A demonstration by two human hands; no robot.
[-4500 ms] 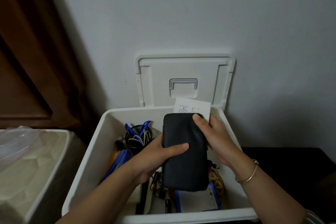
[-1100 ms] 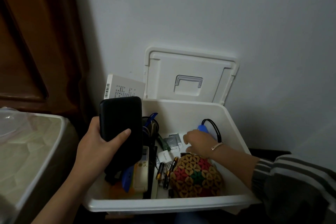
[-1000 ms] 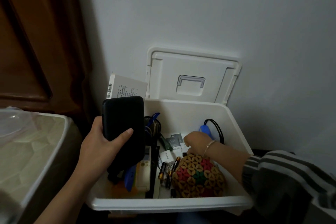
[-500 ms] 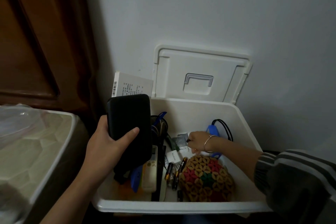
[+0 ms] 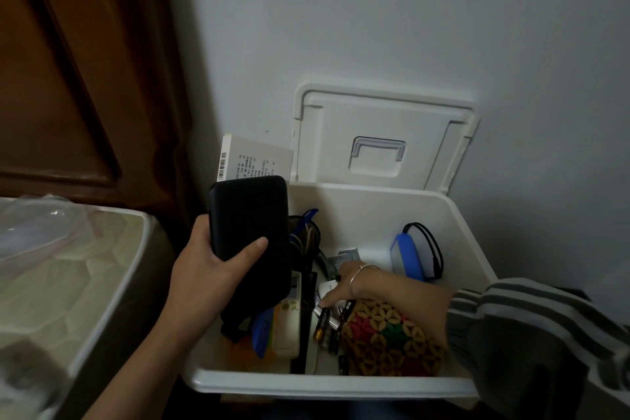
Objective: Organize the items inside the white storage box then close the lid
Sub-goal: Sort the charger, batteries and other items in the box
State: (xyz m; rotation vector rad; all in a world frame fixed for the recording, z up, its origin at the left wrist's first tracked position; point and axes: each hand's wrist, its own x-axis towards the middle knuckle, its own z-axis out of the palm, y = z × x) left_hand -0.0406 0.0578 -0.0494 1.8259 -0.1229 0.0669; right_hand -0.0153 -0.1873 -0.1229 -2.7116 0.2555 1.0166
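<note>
The white storage box [image 5: 334, 385] stands open against the wall, its lid [image 5: 385, 140] leaning upright behind it. My left hand [image 5: 208, 273] grips a black case [image 5: 249, 215] together with a white printed carton [image 5: 255, 160] above the box's left side. My right hand [image 5: 351, 286] reaches down inside, fingertips at a cluster of batteries [image 5: 324, 324] and small white pieces; its grasp is hidden. Also inside lie a woven patterned pouch [image 5: 392, 341], a blue device with a black cord [image 5: 405, 256], a white remote [image 5: 289, 317] and coiled cables [image 5: 306, 232].
A pale quilted surface [image 5: 68, 283] with clear plastic on it sits close to the box's left. A dark wooden door [image 5: 68, 61] rises behind it. The grey wall [image 5: 409, 27] backs the box.
Both hands held the black case over the box at first. Now only my left hand holds it, off to the left, while my right hand has reached in and shifted toward the batteries.
</note>
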